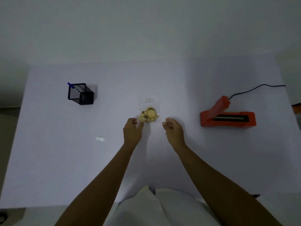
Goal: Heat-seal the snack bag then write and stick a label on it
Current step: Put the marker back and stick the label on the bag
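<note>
A clear snack bag (148, 114) with yellow biscuits lies flat in the middle of the white table; a small printed sticker sits near its far end. My left hand (132, 131) hovers just left of the bag's near edge, fingers apart and holding nothing, fingertips close to the bag. My right hand (173, 129) is just right of the bag, fingers loosely curled and empty. An orange heat sealer (228, 116) with its lid raised stands to the right. A blank white label (100, 138) lies to the left. A blue pen (73, 88) stands in a black mesh holder (81, 94).
The sealer's black cable (254, 89) runs off toward the table's far right edge. The white table (65, 160) ends near my body at the bottom and at a pale wall behind.
</note>
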